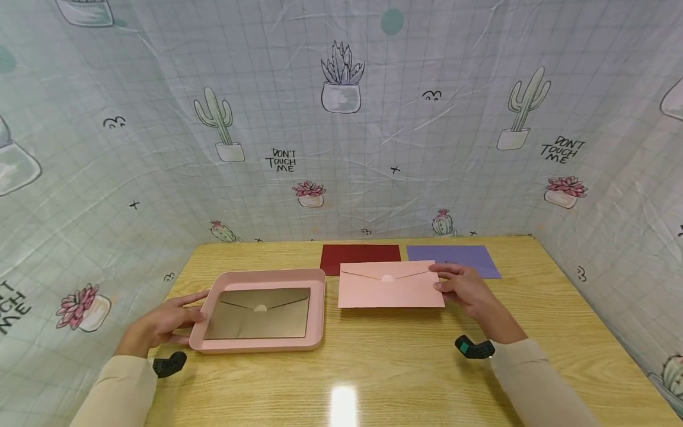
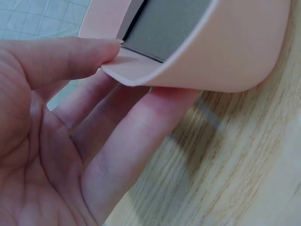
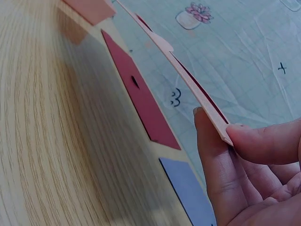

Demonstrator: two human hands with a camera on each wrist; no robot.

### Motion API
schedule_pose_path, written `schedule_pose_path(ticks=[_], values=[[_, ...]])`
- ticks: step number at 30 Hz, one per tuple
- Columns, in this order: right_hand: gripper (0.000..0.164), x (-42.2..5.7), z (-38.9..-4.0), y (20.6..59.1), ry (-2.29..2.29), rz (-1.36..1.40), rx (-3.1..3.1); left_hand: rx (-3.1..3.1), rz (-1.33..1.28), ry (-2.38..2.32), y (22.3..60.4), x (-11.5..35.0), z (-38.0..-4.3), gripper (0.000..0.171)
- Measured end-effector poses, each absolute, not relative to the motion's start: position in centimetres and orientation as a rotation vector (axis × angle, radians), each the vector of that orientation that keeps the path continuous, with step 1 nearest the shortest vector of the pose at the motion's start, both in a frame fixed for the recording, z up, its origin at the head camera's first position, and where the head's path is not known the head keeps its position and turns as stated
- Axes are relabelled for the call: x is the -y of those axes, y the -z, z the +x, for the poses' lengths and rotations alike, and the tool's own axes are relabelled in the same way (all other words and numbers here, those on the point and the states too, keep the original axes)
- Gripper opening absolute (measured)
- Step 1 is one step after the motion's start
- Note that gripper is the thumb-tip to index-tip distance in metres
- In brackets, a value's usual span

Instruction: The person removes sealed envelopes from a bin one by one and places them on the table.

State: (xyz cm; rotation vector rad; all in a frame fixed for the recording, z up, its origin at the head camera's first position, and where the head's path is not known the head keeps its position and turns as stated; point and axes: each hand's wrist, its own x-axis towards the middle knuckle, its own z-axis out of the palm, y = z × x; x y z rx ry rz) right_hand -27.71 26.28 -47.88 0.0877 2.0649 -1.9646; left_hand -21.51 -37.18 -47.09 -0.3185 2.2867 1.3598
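My right hand [image 1: 465,289] pinches the right edge of a pink envelope [image 1: 388,293], thumb on one face and fingers on the other. The right wrist view shows this envelope edge-on, raised above the wood, its flap slightly parted. On the left, my left hand [image 1: 172,320] grips the left wall of a shallow pink tray [image 1: 256,346], thumb over the rim and fingers against the outside and underneath. Inside the tray lies a gold-brown envelope [image 1: 256,323], flap side up.
Behind the pink envelope, a dark red envelope [image 1: 357,255] and a purple envelope [image 1: 453,256] lie side by side near the back of the wooden table [image 1: 405,367]. A patterned cloth [image 1: 373,148] hangs behind and along both sides.
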Motion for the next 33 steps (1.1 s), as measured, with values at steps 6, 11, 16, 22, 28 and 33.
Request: schedule_pose_path(ticks=[6, 11, 16, 22, 28, 33], values=[[0.049, -27.2, -27.9, 48.3, 1.956, 0.113, -2.081, -2.283, -0.317, -1.36, 47.1, 37.2, -21.5, 0.083], [0.05, -28.1, -28.0, 48.5, 1.942, 0.102, -2.078, -2.284, -0.32, -1.359, 47.1, 37.2, -21.5, 0.084], [0.051, -29.0, -28.0, 48.7, 1.943, 0.103, -2.07, -2.282, -0.319, -1.359, 47.2, 37.3, -21.6, 0.084], [0.047, -30.0, -28.1, 48.8, 1.98, 0.1, -2.027, -2.291, -0.33, -1.347, 47.3, 37.5, -21.7, 0.084], [0.046, -30.8, -28.2, 49.0, 1.949, 0.095, -2.049, -2.279, -0.335, -1.352, 47.2, 37.4, -21.7, 0.084], [0.047, -31.5, -28.2, 49.3, 1.917, 0.084, -2.083, -2.279, -0.334, -1.352, 47.0, 37.3, -21.6, 0.084]])
